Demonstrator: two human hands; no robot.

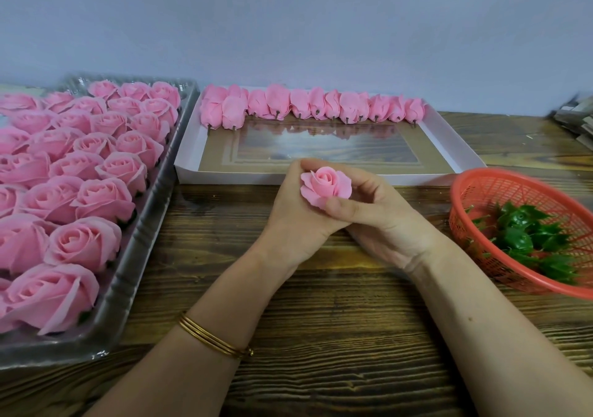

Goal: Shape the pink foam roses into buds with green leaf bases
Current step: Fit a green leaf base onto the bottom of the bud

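Pink rose [325, 186] is gripped by curled fingers of left hand [288, 214] and right hand [382, 224], over the table [321, 320]. Buds [314, 105] are lined in white box [189, 164] behind; leaf bases [526, 235] lie in red basket [471, 188], right.

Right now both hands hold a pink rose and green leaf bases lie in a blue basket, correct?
No: the head view shows the green leaf bases in a red basket, not blue. Left hand and right hand hold the pink rose.
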